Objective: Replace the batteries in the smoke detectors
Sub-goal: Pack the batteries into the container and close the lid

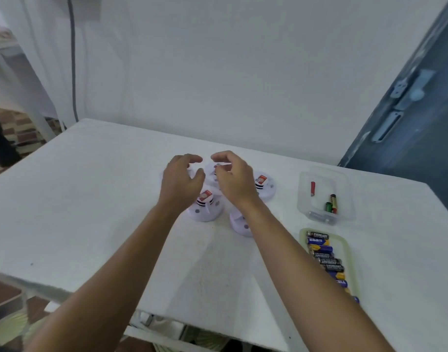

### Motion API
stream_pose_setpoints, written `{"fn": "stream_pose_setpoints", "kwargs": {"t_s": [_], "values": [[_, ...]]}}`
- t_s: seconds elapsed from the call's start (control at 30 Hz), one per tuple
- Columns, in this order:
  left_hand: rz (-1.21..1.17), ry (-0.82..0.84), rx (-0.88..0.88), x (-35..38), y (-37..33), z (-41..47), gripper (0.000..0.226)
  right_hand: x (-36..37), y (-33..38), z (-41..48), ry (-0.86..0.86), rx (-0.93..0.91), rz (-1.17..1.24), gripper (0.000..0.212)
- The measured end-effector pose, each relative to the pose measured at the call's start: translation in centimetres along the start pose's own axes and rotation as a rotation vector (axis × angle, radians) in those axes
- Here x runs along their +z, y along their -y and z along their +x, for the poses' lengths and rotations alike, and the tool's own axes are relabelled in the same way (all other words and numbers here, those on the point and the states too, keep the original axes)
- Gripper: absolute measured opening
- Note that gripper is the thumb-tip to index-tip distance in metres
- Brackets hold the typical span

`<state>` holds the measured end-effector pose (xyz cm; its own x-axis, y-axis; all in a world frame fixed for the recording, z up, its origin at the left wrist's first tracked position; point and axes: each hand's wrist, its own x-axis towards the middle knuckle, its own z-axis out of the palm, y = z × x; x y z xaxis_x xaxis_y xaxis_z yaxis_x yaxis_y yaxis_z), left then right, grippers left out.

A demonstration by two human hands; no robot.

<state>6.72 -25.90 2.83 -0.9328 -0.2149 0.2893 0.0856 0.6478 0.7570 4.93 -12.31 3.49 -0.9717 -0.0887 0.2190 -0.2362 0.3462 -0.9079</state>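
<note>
Several white round smoke detectors stand grouped mid-table. One with a red-and-white sticker (205, 207) is nearest on the left, and another with a sticker (264, 186) is on the right. A third (239, 223) is half hidden under my right forearm, and a fourth (210, 172) lies between my hands. My left hand (181, 181) and my right hand (234, 180) hover over that far detector with fingers loosely curved towards each other. No grip shows, and the image is blurred there. A green-rimmed tray (302, 233) at the right holds a row of batteries (325, 259).
A clear plastic tub (305, 177) at the far right holds a few loose batteries, one red and one green. The white table (90, 199) meets a white wall behind. A dark blue door stands at the right. The table's front edge is close to me.
</note>
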Motion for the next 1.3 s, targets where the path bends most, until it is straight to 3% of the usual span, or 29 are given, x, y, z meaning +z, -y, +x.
{"fn": "stream_pose_setpoints", "kwargs": {"t_s": [0.23, 0.37, 0.47, 0.57, 0.67, 0.83, 1.0, 1.1, 1.3], "values": [[-0.099, 0.378, 0.074, 4.7, -7.6, -4.6, 0.013, -10.5, -2.2, -3.7, -0.197, 0.184, 0.121, 0.022], [0.01, 0.604, 0.134, 8.9, -9.7, -7.4, 0.014, -16.2, -4.0, -6.3, -0.089, 0.355, -0.086, 0.018], [0.124, 0.744, 0.058, 12.0, -9.9, -9.1, 0.02, -19.3, -5.8, -8.0, -0.062, 0.43, -0.265, 0.016], [0.349, 0.748, 0.05, 13.8, -9.7, -10.2, 0.038, -21.3, -7.8, -9.7, -0.077, 0.497, -0.428, 0.016], [0.426, 0.703, 0.049, 14.4, -9.8, -10.9, 0.049, -22.6, -9.8, -11.1, -0.104, 0.572, -0.551, 0.009], [0.456, 0.694, 0.052, 14.7, -10.2, -11.3, 0.039, -22.7, -11.4, -12.4, -0.069, 0.61, -0.567, 0.022], [0.316, 0.641, -0.045, 15.0, -10.6, -12.1, 0.01, -22.1, -11.4, -12.4, -0.06, 0.592, -0.556, 0.02], [0.193, 0.607, -0.117, 14.7, -10.5, -12.3, 0.006, -21.6, -11.2, -12.5, -0.091, 0.59, -0.514, 0.017], [-0.094, 0.636, -0.348, 13.7, -9.3, -12.4, 0.034, -20.9, -9.8, -12.7, -0.156, 0.54, -0.478, 0.019]]}}
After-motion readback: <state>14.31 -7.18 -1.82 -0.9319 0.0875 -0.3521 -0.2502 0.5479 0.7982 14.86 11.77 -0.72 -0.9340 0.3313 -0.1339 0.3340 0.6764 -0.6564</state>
